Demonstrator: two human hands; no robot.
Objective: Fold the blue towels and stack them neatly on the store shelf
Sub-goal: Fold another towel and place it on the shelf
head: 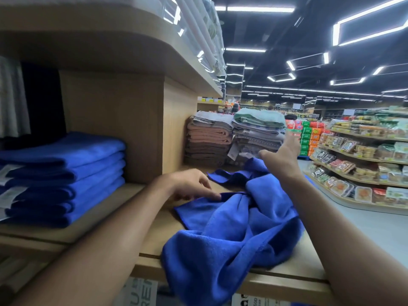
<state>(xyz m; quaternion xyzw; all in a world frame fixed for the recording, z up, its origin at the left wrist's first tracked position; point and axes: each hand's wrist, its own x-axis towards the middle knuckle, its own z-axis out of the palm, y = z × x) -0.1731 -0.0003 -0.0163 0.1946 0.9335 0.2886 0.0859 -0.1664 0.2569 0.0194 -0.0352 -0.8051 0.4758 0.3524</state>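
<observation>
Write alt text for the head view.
A crumpled blue towel lies unfolded on the wooden shelf, one end hanging over the edge; the left hand touches it, the right hand hovers open above. Folded blue towels are stacked at left.

Folded stack (59, 180) sat left on the shelf (114, 206), loose towel (231, 228) right, hanging over the front edge; towel piles (234, 138) stood behind.

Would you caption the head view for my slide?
Left hand touches crumpled blue towel; right hand open above; folded stack alongside.
</observation>
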